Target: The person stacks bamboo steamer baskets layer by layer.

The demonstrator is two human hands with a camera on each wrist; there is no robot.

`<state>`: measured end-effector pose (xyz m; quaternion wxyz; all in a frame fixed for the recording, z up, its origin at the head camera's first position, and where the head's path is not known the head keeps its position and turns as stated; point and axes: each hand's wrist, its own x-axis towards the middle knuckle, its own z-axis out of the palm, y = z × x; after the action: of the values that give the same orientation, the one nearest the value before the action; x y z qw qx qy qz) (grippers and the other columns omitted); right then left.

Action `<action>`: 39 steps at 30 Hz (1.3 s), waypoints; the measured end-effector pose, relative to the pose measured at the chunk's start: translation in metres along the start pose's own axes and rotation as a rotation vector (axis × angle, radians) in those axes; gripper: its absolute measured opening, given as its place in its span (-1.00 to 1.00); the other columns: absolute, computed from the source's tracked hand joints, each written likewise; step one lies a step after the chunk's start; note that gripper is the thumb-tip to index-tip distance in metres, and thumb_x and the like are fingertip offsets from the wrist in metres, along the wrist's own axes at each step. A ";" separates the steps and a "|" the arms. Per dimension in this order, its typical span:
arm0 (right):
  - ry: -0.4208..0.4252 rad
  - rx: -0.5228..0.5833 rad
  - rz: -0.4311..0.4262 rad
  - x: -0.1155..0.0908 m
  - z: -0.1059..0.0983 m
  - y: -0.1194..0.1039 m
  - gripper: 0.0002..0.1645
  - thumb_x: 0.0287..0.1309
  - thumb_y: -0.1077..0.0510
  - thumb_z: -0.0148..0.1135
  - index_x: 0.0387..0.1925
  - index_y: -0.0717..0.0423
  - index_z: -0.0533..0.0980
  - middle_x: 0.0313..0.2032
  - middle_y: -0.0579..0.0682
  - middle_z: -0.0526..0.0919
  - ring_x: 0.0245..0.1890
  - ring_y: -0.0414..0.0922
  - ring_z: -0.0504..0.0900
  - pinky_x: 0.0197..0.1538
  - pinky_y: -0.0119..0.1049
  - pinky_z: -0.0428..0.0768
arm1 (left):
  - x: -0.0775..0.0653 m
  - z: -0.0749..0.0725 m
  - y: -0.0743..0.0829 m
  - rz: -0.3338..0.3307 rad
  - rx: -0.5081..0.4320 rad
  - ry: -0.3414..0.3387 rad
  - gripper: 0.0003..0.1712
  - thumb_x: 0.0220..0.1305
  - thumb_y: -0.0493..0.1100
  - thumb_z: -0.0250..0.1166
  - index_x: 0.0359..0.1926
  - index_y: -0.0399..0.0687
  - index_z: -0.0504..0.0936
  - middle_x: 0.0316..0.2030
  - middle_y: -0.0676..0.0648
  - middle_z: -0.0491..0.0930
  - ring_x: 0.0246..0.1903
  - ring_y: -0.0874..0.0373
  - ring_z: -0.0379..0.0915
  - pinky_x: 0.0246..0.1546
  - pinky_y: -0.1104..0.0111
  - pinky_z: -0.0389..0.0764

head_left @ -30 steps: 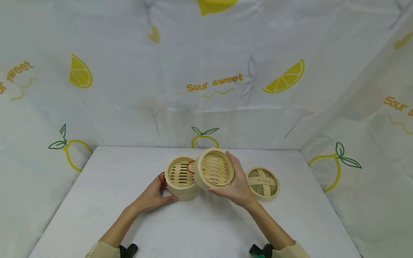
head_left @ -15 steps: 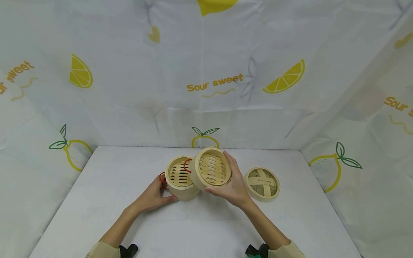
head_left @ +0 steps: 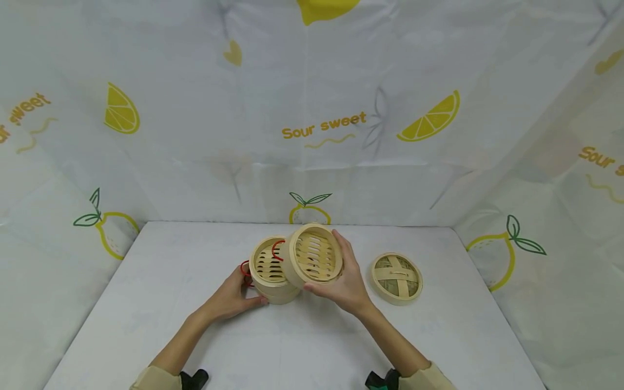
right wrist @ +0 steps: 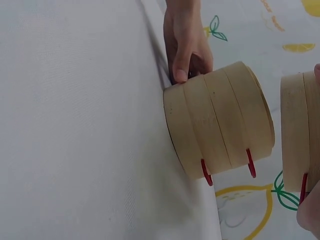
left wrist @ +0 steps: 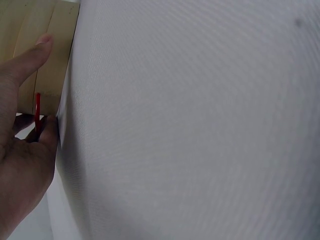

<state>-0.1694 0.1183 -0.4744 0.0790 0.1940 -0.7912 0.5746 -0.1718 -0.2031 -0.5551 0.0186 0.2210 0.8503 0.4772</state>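
Two stacked bamboo steamer baskets (head_left: 275, 293) with red side loops stand on the table. My left hand (head_left: 229, 299) grips the stack's left side; in the left wrist view its thumb (left wrist: 35, 57) lies along the wall, fingers beside a red loop (left wrist: 37, 110). Above the stack's right part, my right hand (head_left: 343, 284) holds another bamboo steamer basket (head_left: 317, 254), tilted, its slatted inside facing me. In the right wrist view a gap separates this held basket (right wrist: 295, 130) from the stack (right wrist: 220, 120). The stack's slatted floor is partly hidden behind the held basket.
A round woven bamboo lid (head_left: 397, 279) lies on the white table (head_left: 312, 346), right of the right hand. A lemon-print cloth (head_left: 195, 135) rises behind the table and along both sides.
My right hand has carried the held basket a little to the left, further over the stack. More of the lid's left edge shows. The left hand and stack have stayed put.
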 end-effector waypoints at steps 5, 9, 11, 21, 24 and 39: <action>-0.005 0.009 -0.025 0.001 0.005 0.000 0.64 -0.30 0.13 0.89 0.73 0.06 0.04 0.64 0.12 0.24 0.61 0.16 0.32 0.57 -0.57 0.22 | 0.000 0.000 -0.002 0.015 0.003 -0.004 0.10 0.12 -0.06 0.73 0.56 -0.13 0.31 0.25 -0.05 0.63 0.09 0.34 0.59 0.19 0.41 0.68; -0.013 0.007 -0.029 0.002 0.009 0.000 0.63 -0.29 0.11 0.89 0.73 0.06 0.04 0.64 0.11 0.23 0.61 0.14 0.32 0.59 -0.50 0.24 | 0.000 0.000 -0.002 0.025 -0.002 -0.006 0.10 0.12 -0.07 0.73 0.56 -0.12 0.31 0.24 -0.04 0.63 0.08 0.34 0.60 0.18 0.40 0.69; -0.016 0.010 -0.027 0.003 0.011 -0.001 0.62 -0.29 0.11 0.88 0.73 0.05 0.04 0.64 0.10 0.23 0.62 0.14 0.31 0.63 -0.38 0.26 | 0.000 0.000 -0.002 0.024 0.003 -0.004 0.11 0.13 -0.05 0.72 0.57 -0.11 0.30 0.25 -0.03 0.63 0.08 0.34 0.59 0.17 0.40 0.69; -0.021 0.017 -0.015 0.008 0.024 -0.006 0.61 -0.30 0.13 0.87 0.72 0.07 0.05 0.65 0.09 0.22 0.64 0.13 0.31 0.66 0.24 0.27 | -0.001 0.000 -0.003 0.014 -0.021 -0.004 0.17 0.16 -0.02 0.71 0.64 0.01 0.22 0.36 -0.02 0.56 0.14 0.30 0.56 0.24 0.45 0.62; -0.015 0.021 -0.016 0.008 0.026 -0.006 0.61 -0.31 0.15 0.87 0.72 0.09 0.06 0.64 0.09 0.24 0.63 0.14 0.32 0.66 0.25 0.27 | -0.001 0.000 -0.002 0.033 -0.006 -0.002 0.11 0.16 -0.03 0.71 0.60 -0.01 0.27 0.28 -0.01 0.60 0.09 0.32 0.58 0.18 0.40 0.66; -0.002 0.038 -0.012 0.011 0.034 -0.008 0.63 -0.29 0.14 0.87 0.72 0.14 0.03 0.65 0.04 0.23 0.64 0.09 0.31 0.67 0.24 0.28 | 0.001 0.000 -0.002 0.055 -0.021 -0.006 -0.03 0.14 -0.09 0.72 0.48 -0.03 0.39 0.19 0.01 0.65 0.04 0.34 0.63 0.14 0.40 0.70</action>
<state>-0.1729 0.0818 -0.4746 0.0783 0.2008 -0.7790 0.5888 -0.1736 -0.2039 -0.5568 0.0105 0.2454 0.8389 0.4857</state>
